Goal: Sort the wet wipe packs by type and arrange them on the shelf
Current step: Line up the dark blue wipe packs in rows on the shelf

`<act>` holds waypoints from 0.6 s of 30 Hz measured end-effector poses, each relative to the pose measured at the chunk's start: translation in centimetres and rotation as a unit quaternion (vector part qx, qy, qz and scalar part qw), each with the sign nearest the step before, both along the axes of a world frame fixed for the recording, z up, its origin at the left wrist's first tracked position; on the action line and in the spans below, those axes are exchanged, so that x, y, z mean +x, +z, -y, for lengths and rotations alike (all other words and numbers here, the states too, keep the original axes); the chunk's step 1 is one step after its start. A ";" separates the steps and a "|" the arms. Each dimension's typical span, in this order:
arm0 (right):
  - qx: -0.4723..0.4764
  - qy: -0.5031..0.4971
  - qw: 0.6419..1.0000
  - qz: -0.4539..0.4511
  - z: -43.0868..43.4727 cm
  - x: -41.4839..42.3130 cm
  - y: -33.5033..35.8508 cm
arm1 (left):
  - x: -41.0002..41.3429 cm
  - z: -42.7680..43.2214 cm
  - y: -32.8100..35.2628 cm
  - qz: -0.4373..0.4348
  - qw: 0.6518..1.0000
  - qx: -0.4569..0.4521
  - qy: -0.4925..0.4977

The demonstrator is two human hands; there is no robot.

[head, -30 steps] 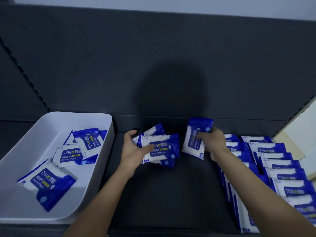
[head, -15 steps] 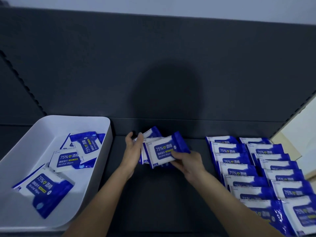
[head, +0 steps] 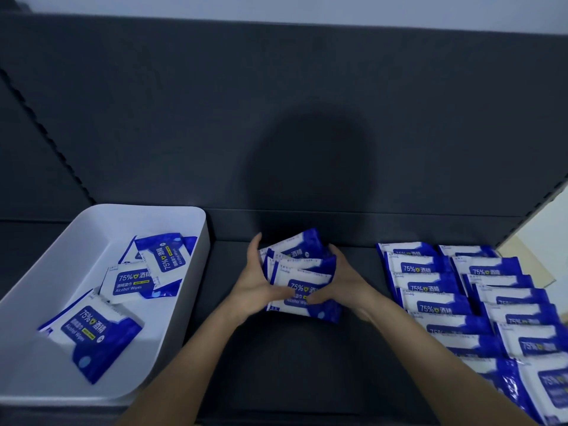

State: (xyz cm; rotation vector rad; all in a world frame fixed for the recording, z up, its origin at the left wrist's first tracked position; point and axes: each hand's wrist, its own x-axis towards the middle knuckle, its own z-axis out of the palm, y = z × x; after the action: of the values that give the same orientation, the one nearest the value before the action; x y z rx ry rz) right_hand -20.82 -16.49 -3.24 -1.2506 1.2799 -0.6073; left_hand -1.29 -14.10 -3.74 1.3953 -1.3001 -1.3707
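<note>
Hands (head: 302, 287) clasp stacked packs (head: 302, 282) printed "75%" and "Alcohol Wipes".

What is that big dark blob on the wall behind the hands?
In the head view it is a shadow on the shelf's back panel, probably the person's head blocking light from behind. The picture is dim and bluish, and the wipe packs at the right edge look stretched and blurry.

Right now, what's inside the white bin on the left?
The white bin holds loose alcohol wipe packs: three clearly visible, and the edge of another peeks from beneath the back one. Anything hidden under them can't be seen.
</note>
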 end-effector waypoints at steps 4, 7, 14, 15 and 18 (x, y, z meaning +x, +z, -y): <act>-0.058 -0.004 0.998 0.007 -0.7 -1.4 0.0 | -1.0 -0.8 -0.3 0.025 0.998 -0.062 -0.013; -0.163 -0.034 0.985 -0.037 -1.1 -2.0 0.2 | -2.0 -0.4 0.2 0.060 0.993 -0.098 -0.011; -0.167 -0.013 0.981 -0.094 -1.9 -4.1 -0.6 | -3.2 -0.4 -1.5 0.080 0.994 -0.049 -0.063; -0.166 -0.017 0.981 -0.099 -1.9 -4.1 -0.8 | -3.2 -0.4 -1.9 0.067 0.995 -0.041 -0.056; -0.169 -0.031 0.981 -0.092 -1.8 -3.9 -0.9 | -3.5 -0.1 -1.9 0.046 0.998 -0.019 -0.046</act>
State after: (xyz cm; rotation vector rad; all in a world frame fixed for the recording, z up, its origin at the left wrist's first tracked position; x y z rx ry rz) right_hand -24.75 -14.68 -4.10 -1.5804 1.4121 -0.7924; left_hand -4.82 -13.97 -5.64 1.4030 -1.4596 -1.3488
